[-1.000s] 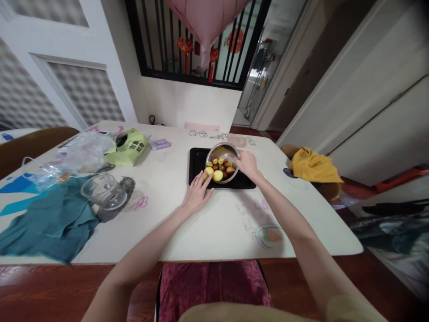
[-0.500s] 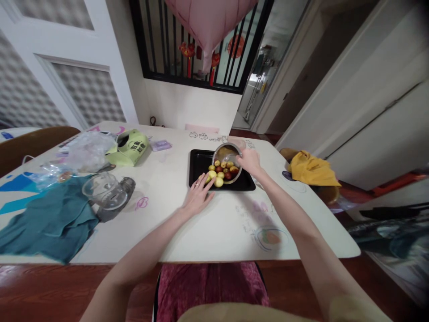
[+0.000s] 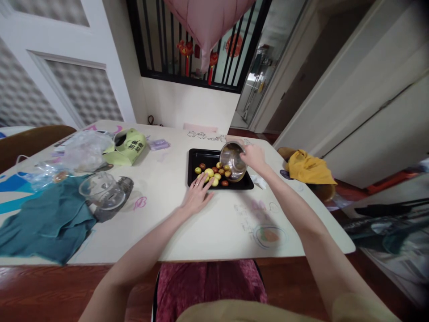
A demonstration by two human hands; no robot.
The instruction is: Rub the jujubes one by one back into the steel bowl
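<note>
My right hand (image 3: 254, 157) grips the rim of a steel bowl (image 3: 233, 156), which is tipped on its side over the right part of a black baking tray (image 3: 204, 154). Several small yellow and reddish-brown fruits, perhaps jujubes (image 3: 215, 170), lie spread in the tray, a few at the bowl's mouth. Larger pale yellow fruits (image 3: 209, 172) sit among them at the front. My left hand (image 3: 197, 194) rests at the tray's front edge, fingers stretched out and apart, its fingertips touching the yellow fruits.
A clear plastic container (image 3: 109, 192) and a teal cloth (image 3: 50, 214) lie on the left, near plastic bags (image 3: 83, 150) and a light green paper box (image 3: 129, 147). White tissue (image 3: 259, 181) lies right of the tray. A yellow cloth (image 3: 308, 166) hangs over a chair beyond the table's right edge.
The steel bowl has tipped further and moved slightly right with my right hand. Fruits have rolled out of it and spread across the tray. My left hand stays nearly in place.
</note>
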